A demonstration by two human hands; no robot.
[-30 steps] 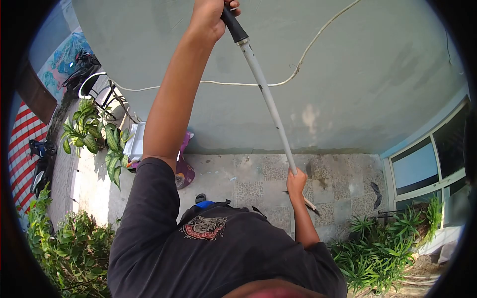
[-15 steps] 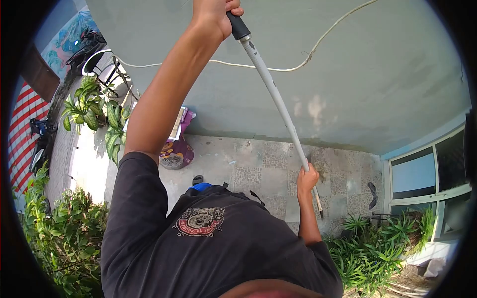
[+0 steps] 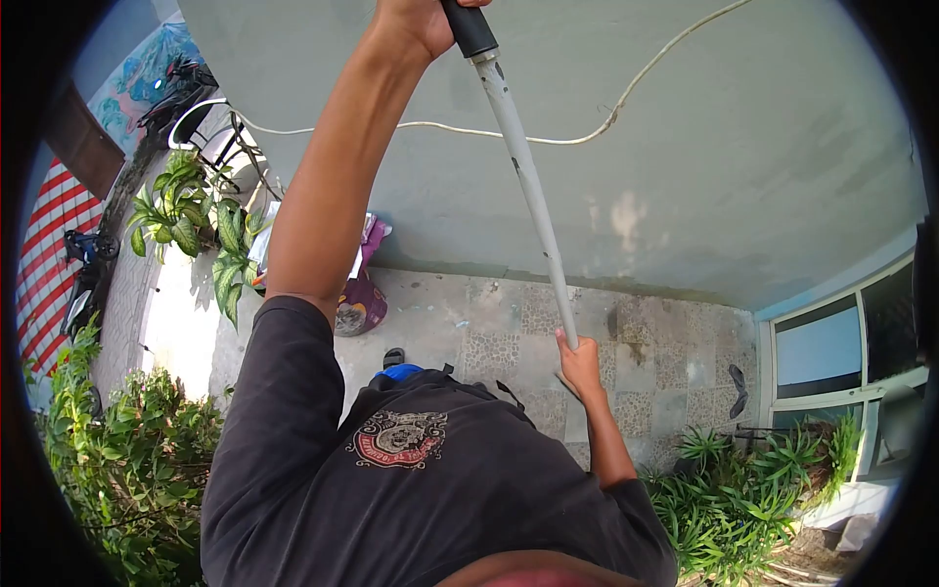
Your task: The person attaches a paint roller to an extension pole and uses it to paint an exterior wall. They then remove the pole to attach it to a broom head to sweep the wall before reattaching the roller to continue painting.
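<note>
My left hand [image 3: 419, 22] is raised at the top edge of the view and wrapped round the black grip at the upper end of a long pole [image 3: 526, 181]. The pole is whitish grey with dark chipped spots, and it slants down across the wall. Lower down, my right hand [image 3: 579, 364] is closed round the shaft. Below that hand a thin dark length runs along my forearm, and its far end is hidden. Part of my left hand is cut off by the frame.
A grey wall [image 3: 704, 147] with a loose white cable [image 3: 577, 140] rises ahead. Paving tiles [image 3: 489, 352] cover the ground. A purple sack [image 3: 367, 298] and leafy plants [image 3: 181, 220] are at left. Spiky plants [image 3: 729, 499] grow below a window [image 3: 822, 352] at right.
My right hand has shifted left and slightly down with the pole, which now stands steeper. Its lower end has swung toward my body. My left hand has risen slightly, further out of frame.
</note>
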